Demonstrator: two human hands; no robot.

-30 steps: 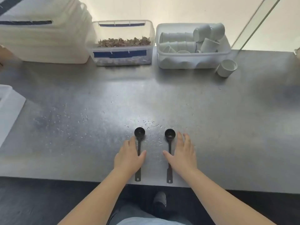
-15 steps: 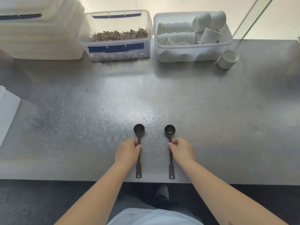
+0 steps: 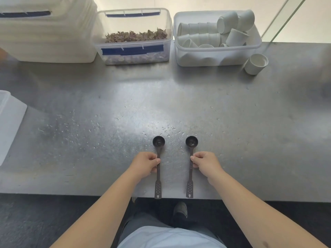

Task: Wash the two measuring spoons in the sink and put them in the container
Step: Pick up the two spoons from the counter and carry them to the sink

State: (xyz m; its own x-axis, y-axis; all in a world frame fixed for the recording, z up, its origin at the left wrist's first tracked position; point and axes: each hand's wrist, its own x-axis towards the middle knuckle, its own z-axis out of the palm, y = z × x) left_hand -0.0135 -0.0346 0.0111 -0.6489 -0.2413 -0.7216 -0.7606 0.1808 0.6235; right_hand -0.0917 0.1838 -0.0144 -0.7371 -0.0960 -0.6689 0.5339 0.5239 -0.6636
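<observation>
Two dark measuring spoons lie side by side near the front edge of a wet steel counter (image 3: 179,97), bowls pointing away from me. My left hand (image 3: 145,164) pinches the handle of the left measuring spoon (image 3: 158,142) at its middle. My right hand (image 3: 206,163) pinches the handle of the right measuring spoon (image 3: 191,141) the same way. Both handle ends reach the counter's front edge. No sink is in view.
Along the back stand a large white tub (image 3: 46,33), a clear box of dried leaves (image 3: 133,51) and a white container of small white cups (image 3: 215,56). One loose white cup (image 3: 256,64) sits beside it. A white box corner (image 3: 9,122) juts in at the left.
My hands went from lying flat over the handles to curled with fingers pinching both spoon handles. The spoons stay on the counter.
</observation>
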